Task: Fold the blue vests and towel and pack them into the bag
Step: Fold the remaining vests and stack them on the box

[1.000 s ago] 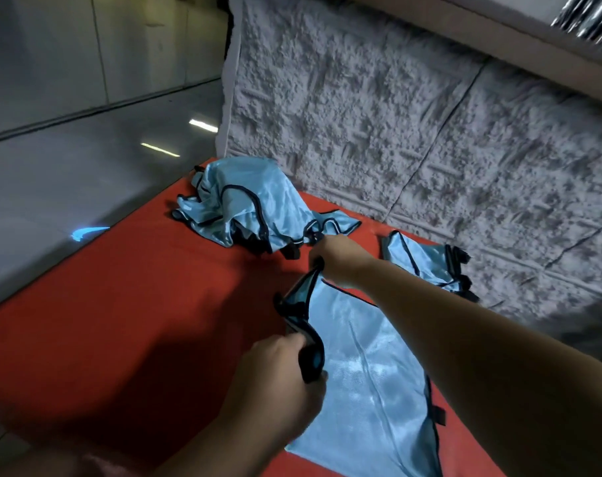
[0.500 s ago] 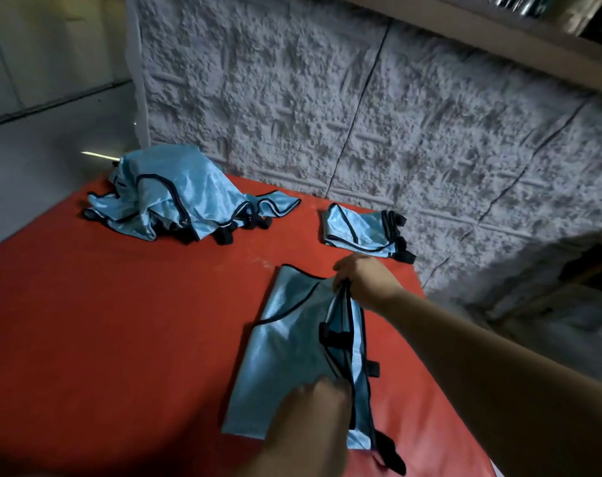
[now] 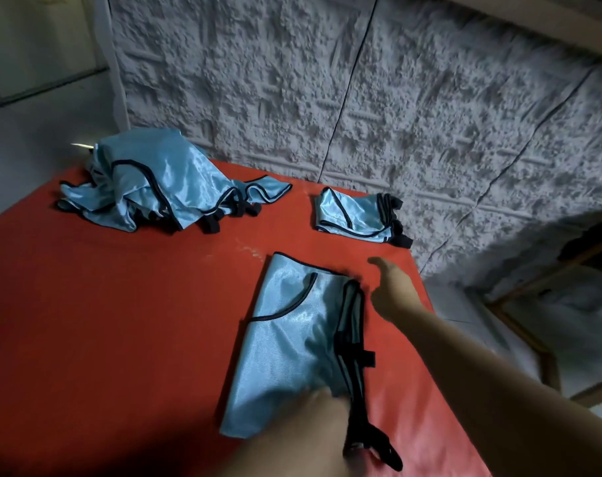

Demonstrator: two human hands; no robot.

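Folding is mid-way on the blue vest [image 3: 286,342], which lies flat on the red desk [image 3: 103,321] already doubled lengthwise, black-trimmed edges stacked along its right side so the next fold should come out square. The left hand [image 3: 322,406] rests on the near end, probably pinning the slippery fabric; it's blurred, so whether the fingers grip can't be told. The right hand [image 3: 391,292] hovers just beside the far corner, fingers loose, holding nothing. A finished folded vest [image 3: 354,216] sits parked by the wall, out of the way, and the unfolded heap [image 3: 155,187] waits at the far left. No bag or towel in view. Compared with half a second ago, the right hand has let go of the top edge and drifted off to the side.
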